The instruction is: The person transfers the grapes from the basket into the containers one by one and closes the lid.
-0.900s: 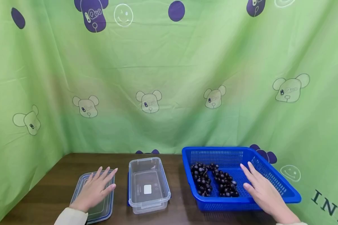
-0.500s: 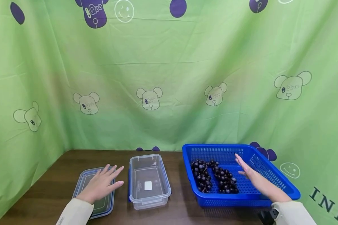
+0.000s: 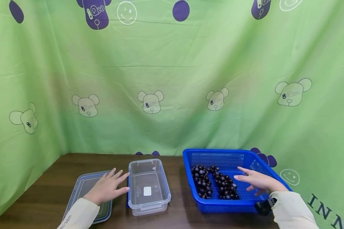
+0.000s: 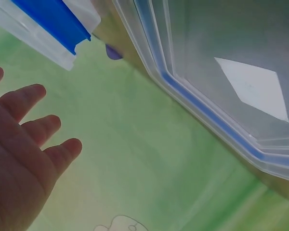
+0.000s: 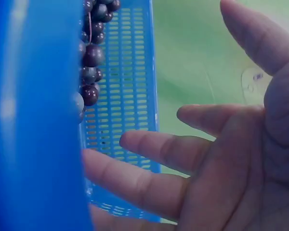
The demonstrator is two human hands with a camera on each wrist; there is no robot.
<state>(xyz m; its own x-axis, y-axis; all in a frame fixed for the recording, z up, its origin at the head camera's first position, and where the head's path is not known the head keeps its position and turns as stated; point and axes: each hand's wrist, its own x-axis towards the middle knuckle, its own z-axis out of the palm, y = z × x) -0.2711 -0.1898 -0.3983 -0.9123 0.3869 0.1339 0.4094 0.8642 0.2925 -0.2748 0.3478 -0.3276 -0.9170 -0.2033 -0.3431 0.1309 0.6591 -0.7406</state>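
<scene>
My left hand has its fingers spread over the flat lid, fingertips close to the left side of the clear plastic food container. It holds nothing; in the left wrist view the container's blue clip hangs beyond the fingertips. My right hand reaches over the right part of the blue plastic basket, palm down, fingers loosely extended and holding nothing. Two bunches of dark grapes lie in the basket's left half, a short way left of the right fingertips. The right wrist view shows the fingers near the basket wall.
A dark brown wooden table carries everything. Green printed cloth hangs behind and along both sides. A white label shows in the container. A black wrist device sits at my right cuff.
My left hand has moved rightward, nearer the container. My right hand has turned from upright to palm down over the basket. The container, lid and basket have kept their places.
</scene>
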